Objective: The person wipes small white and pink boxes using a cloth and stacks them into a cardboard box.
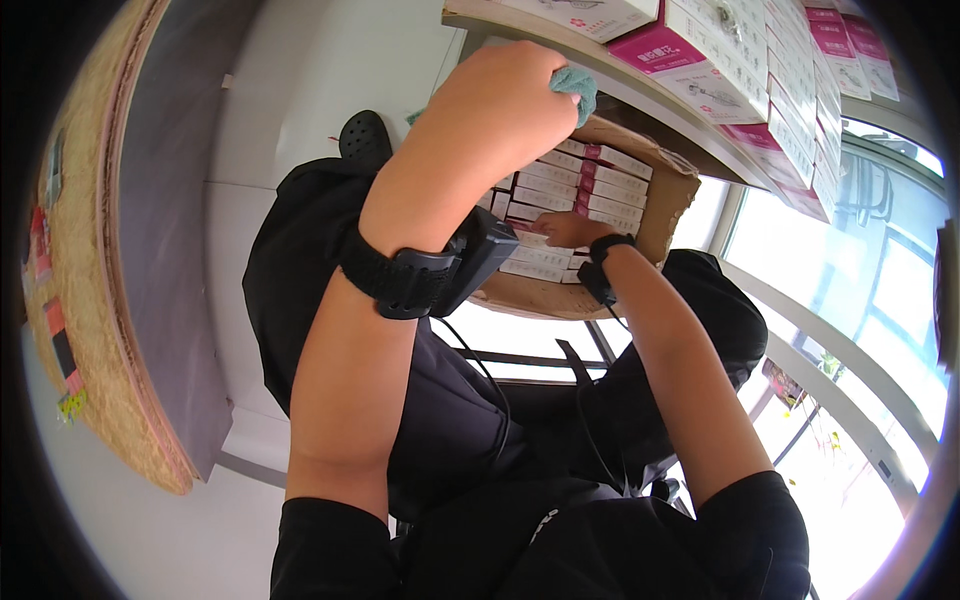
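A green cloth is bunched in my left hand, which is raised at the near side of the shelf edge, above the left part of an open cardboard carton. The carton holds rows of small white boxes with magenta parts. My right hand reaches down into the carton, its fingers at the boxes near the middle; whether it grips one cannot be told. Black straps with dark devices and cables are around both forearms. My left hand and forearm hide part of the carton.
Above the carton is a shelf edge with stacked white and magenta boxes. A table with a tan fuzzy cover stands at left, small items on it. Window frames are at right. A black clog rests on the floor.
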`<state>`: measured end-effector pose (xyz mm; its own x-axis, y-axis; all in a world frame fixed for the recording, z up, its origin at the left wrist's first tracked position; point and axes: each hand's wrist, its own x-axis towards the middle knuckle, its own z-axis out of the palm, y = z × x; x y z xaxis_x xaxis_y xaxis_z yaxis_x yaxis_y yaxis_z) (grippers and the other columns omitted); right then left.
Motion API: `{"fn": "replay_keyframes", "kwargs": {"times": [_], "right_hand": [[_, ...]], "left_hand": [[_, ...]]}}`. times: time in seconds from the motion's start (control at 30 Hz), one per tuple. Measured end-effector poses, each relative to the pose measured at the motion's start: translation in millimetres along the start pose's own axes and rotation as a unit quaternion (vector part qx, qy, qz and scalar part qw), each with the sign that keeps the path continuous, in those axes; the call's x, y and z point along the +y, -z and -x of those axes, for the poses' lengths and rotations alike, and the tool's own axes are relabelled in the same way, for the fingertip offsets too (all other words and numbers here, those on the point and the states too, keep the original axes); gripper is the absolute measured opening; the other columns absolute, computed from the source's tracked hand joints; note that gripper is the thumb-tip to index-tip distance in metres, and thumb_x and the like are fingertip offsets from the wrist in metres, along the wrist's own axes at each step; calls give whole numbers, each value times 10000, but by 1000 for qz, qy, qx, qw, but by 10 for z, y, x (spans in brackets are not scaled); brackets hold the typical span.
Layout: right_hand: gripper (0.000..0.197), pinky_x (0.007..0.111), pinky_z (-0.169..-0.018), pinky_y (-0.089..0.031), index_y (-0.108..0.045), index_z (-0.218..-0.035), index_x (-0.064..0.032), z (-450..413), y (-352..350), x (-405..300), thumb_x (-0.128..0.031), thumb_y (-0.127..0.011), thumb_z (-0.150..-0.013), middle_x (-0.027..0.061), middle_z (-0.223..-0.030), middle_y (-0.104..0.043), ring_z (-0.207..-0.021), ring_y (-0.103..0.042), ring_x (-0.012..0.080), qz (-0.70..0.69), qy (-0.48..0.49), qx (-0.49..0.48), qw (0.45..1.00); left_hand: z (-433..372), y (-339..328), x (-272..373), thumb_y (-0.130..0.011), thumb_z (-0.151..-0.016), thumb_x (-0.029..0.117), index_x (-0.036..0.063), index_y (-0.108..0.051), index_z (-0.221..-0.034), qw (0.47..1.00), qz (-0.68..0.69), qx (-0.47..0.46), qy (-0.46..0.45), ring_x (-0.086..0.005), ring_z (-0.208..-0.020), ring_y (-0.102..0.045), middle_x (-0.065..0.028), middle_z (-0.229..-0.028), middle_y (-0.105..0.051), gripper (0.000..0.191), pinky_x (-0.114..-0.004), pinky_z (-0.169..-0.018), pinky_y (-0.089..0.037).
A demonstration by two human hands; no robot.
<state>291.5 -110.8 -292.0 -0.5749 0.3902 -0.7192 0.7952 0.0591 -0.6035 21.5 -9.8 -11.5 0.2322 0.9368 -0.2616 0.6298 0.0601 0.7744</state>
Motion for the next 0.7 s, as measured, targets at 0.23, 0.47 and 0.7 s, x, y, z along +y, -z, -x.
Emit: {"fn": "replay_keyframes", "kwargs": {"times": [0.23,0.47,0.7], "right_hand": [[367,319,-980,-415,-555,-1217,-36,210,225,18,4,-437,-872,133,-1241,-570,-1131,-548,253,4,-20,58,998],[578,316,-997,-408,-511,-1288,-110,396,224,-394,104,-412,-760,123,-1247,-578,-1184,-518,278,-79,-106,31,991],[451,365,-934,-456,-555,-1239,-142,488,325,-325,-1,-520,-812,127,-1204,-597,-1122,-553,301,67,-215,90,970]], "left_hand": [[-45,16,-6,-593,-842,264,44,-616,-1147,1000,-5,-14,-13,-308,-920,-630,-178,-1058,-643,377,-351,-835,-466],[-41,-63,-69,-574,-820,231,44,-650,-1041,998,29,34,-50,-382,-899,-610,-217,-966,-640,299,-417,-809,-481],[-55,-29,-123,-563,-830,245,58,-635,-1085,1000,22,-9,-5,-370,-923,-612,-201,-991,-645,325,-405,-829,-476]]}}
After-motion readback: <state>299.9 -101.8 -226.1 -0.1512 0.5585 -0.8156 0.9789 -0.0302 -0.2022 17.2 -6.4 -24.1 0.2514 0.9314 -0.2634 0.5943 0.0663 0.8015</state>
